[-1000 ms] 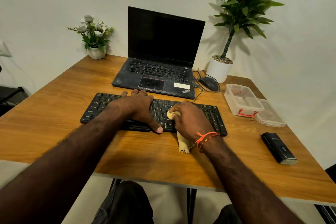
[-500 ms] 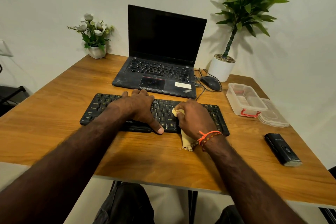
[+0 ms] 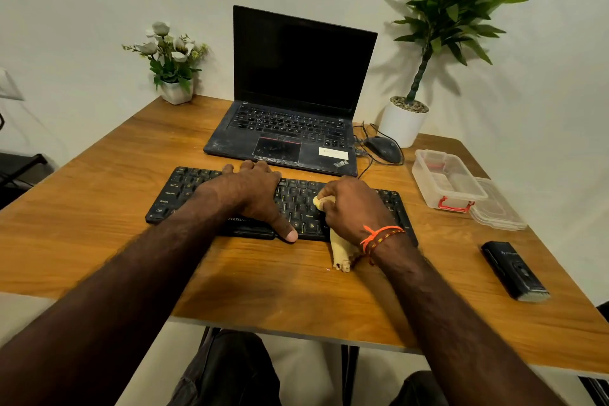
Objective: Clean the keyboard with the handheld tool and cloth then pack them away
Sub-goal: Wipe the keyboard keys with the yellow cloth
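A wooden table (image 3: 99, 208) stands against a pale wall, lit warmly from above. On its middle lies the black keyboard (image 3: 296, 204), long and flat, its keycaps marked in faint white and yellow, with a brand name printed along the front edge. The left hand (image 3: 250, 189) lies flat over the left half of the keys, fingers stretched toward the far row and the thumb reaching down to the front edge, holding nothing. The right hand (image 3: 356, 208) is curled shut around a yellow cloth (image 3: 339, 250); a bunched bit of it shows between thumb and forefinger, pressed onto the keys right of centre, while the loose tail hangs out below the palm and trails onto the table just in front of the keyboard. An orange thread band (image 3: 382, 234) circles that wrist. The handheld tool (image 3: 514, 270), a black oblong body with a pale end nearest the viewer, lies on the table well to the right, apart from both hands. Farther back on the right sits a clear plastic box (image 3: 445, 180) with a red clasp, its lid (image 3: 497, 208) lying just beside it. Behind the keyboard are an open laptop (image 3: 296, 109) with a dark screen, a mouse (image 3: 384, 148), a potted plant (image 3: 405, 122) and a small pot of white flowers (image 3: 171, 63).
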